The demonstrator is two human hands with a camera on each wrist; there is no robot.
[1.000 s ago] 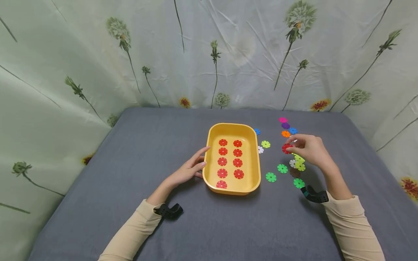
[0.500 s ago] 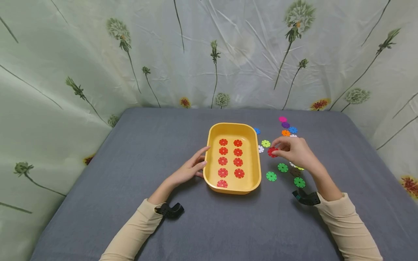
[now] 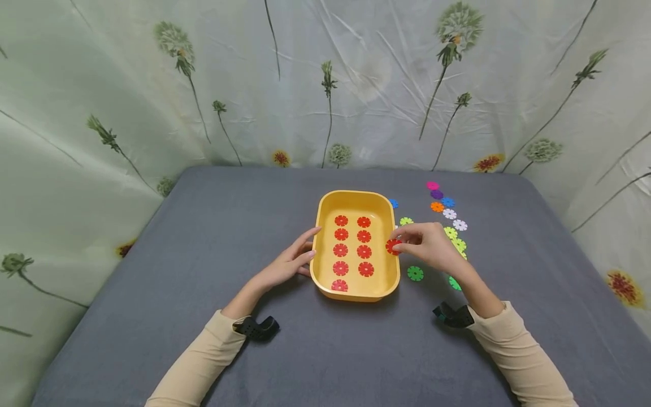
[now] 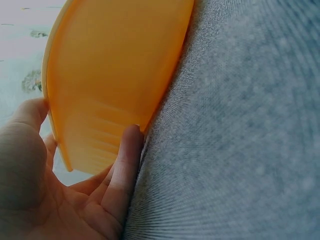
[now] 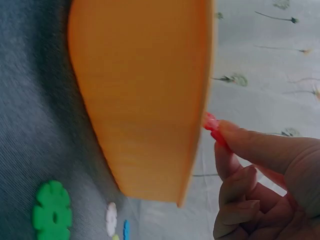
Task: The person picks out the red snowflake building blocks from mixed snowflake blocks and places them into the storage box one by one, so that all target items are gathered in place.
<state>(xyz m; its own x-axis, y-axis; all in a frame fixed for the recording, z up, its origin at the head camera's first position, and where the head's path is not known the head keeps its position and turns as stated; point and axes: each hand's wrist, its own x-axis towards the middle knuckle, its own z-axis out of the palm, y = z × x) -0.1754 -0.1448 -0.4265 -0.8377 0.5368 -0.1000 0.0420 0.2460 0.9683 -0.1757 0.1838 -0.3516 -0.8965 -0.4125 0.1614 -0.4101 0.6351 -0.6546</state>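
A yellow plastic tub (image 3: pixel 356 296) stands on the grey cloth, with red notched discs (image 3: pixel 340 250) laid in two columns on its floor. My left hand (image 3: pixel 285 265) rests against the tub's left side, fairly straight fingers touching its rim and outer wall. In the left wrist view, the left hand (image 4: pixel 75 185) has its little finger low along the wall. My right hand (image 3: pixel 429 246) pinches a red notched disc (image 3: pixel 393 247) between thumb and fingers, over the tub's right rim. The right wrist view shows that disc (image 5: pixel 212 123) at rim height, beside the tub's edge.
Right of the tub lie loose notched discs: green (image 3: pixel 415 273), yellow-green (image 3: pixel 450 232), white (image 3: pixel 460 225), orange (image 3: pixel 437 207), blue (image 3: pixel 448 202), purple (image 3: pixel 437 194) and pink (image 3: pixel 432 185). The right hand and forearm cover some. A flowered curtain (image 3: pixel 285 85) hangs behind the table.
My right hand has carried the red notched disc leftward from the loose discs to the tub's right rim. The left hand keeps its place on the tub. The head view has shifted slightly.
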